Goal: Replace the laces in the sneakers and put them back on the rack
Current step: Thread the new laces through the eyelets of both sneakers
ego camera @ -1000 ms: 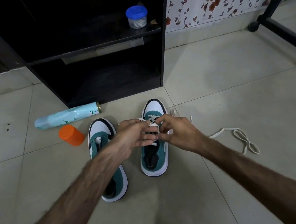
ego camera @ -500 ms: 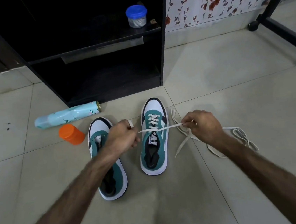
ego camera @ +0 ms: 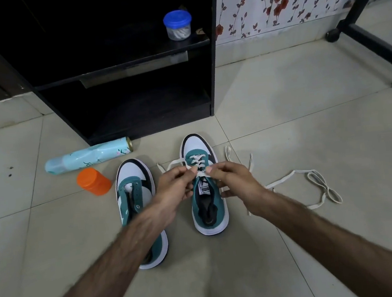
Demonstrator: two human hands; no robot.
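Two teal, white and black sneakers stand on the tiled floor, toes pointing away from me. The right sneaker (ego camera: 206, 210) has a white lace (ego camera: 197, 164) threaded through its front eyelets. My left hand (ego camera: 174, 190) and my right hand (ego camera: 236, 182) meet over its tongue, each pinching that lace near the upper eyelets. The lace's loose ends trail to both sides of the toe. The left sneaker (ego camera: 134, 193) has no lace; my left forearm covers its heel. A second white lace (ego camera: 315, 184) lies loose on the floor to the right.
A black rack (ego camera: 133, 65) stands just behind the shoes, with a blue-lidded jar (ego camera: 178, 25) on its shelf. A light-blue spray can (ego camera: 89, 156) and an orange cap (ego camera: 93, 182) lie left of the shoes. A black frame on castors (ego camera: 371, 35) is at the far right.
Half a second ago my hands were spread apart, pulling the lace taut across the right sneaker. Both have now come back together over its tongue, and the lace ends lie slack.
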